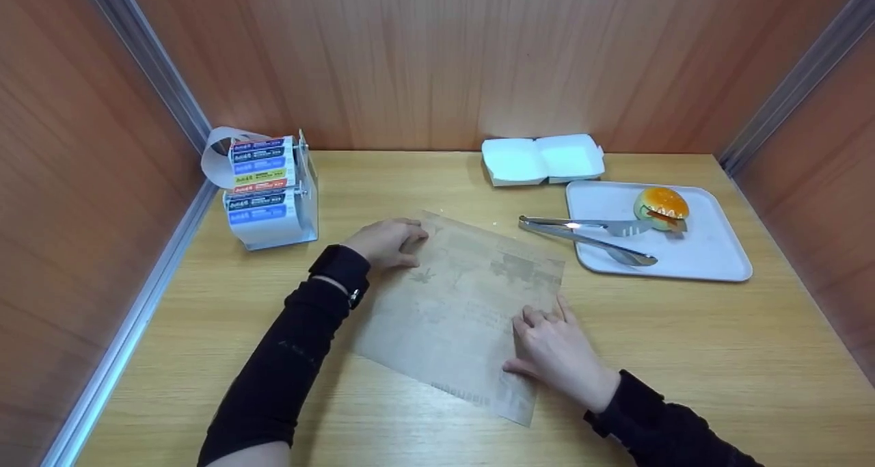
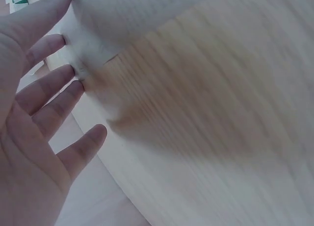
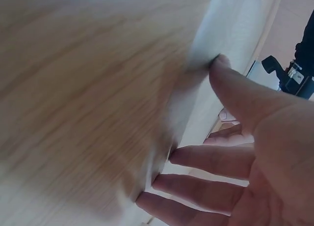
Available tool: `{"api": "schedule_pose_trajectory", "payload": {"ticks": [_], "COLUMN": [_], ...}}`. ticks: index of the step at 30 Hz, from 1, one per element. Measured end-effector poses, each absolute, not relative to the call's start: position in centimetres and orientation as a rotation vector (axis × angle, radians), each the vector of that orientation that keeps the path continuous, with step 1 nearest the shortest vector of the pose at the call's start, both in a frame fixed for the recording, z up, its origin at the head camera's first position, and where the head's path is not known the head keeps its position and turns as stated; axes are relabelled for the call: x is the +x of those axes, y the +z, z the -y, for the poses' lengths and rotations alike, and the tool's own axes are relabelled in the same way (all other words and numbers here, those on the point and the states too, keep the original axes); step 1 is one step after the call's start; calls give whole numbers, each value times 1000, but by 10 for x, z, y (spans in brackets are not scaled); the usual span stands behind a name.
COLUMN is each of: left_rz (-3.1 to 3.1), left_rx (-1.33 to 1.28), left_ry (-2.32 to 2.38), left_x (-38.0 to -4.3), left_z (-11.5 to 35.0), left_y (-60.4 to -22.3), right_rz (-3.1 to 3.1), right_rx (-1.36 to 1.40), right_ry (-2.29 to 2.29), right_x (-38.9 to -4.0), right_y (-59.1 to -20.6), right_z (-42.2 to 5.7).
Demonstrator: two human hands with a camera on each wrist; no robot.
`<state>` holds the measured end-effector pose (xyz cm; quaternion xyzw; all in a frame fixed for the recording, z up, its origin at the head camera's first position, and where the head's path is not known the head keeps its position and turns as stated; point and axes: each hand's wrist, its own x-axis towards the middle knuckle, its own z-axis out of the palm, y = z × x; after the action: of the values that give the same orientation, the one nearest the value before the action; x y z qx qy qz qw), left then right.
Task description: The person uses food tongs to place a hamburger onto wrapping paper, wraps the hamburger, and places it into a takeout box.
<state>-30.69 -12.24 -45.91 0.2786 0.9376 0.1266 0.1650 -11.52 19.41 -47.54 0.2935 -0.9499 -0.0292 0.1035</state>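
Observation:
A sheet of thin brown printed wrapping paper (image 1: 451,310) lies at a slant on the table, its print faint. My left hand (image 1: 386,243) touches its upper left edge with the fingertips, thumb spread apart. At the right edge, my right hand (image 1: 557,347) rests its fingertips and thumb on the sheet. In the left wrist view the left hand (image 2: 34,108) has its fingers extended at the border of the paper (image 2: 127,14). The right wrist view shows the right hand (image 3: 274,137) with fairly straight fingers along the paper's edge (image 3: 235,29).
A white tray (image 1: 711,262) at the right holds a burger (image 1: 662,204) and the ends of metal tongs (image 1: 618,230). Behind stands an opened white box (image 1: 571,156). At the left is a stand with colourful labels (image 1: 263,180) and a white roll. Wooden panels (image 1: 410,57) surround the table.

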Motion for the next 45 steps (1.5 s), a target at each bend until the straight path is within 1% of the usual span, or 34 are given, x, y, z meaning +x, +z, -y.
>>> {"api": "schedule_pose_trajectory", "payload": {"ticks": [10,17,27,37,45], "left_rz": [-2634,-2665,-2748,-2784,-2795], "left_rx": [769,822,799,754,734], "left_ry": [385,374,375,371,385], "left_x": [-303,-290,-267,-256,-251], "left_z": [126,134,143,145,147], "left_y": [-457,-457,-461,-465,-469], "right_rz": [2875,3015,3247,3348,3326], "right_rx": [929,942,875,855,908], "right_ry": [-26,100,353,512,515], "right_x": [-119,-126,-145,-158,-162], "right_y": [-473,-468,-464,-461,-463], "right_z": [-197,-207,-221,-231,-237]}}
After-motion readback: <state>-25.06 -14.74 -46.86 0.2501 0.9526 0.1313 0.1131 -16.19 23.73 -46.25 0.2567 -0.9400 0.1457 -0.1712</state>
